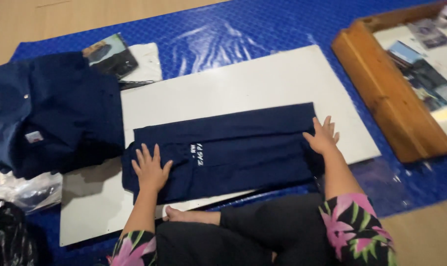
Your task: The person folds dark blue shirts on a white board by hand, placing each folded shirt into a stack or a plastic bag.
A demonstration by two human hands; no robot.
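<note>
A navy garment (233,150), folded into a long rectangle with small white lettering on it, lies on a white board (263,81). My left hand (150,167) rests flat on the garment's left end, fingers spread. At the right end my right hand (323,135) presses flat on the cloth edge, fingers apart. Neither hand grips anything. My crossed legs in black trousers and a bare foot (184,215) sit at the board's near edge.
A pile of navy shirts (56,113) lies at the left, overlapping the board. A blue plastic mat (223,34) covers the floor. A wooden-framed tray (381,88) with papers stands at the right. Clear plastic bags (21,189) lie at the lower left.
</note>
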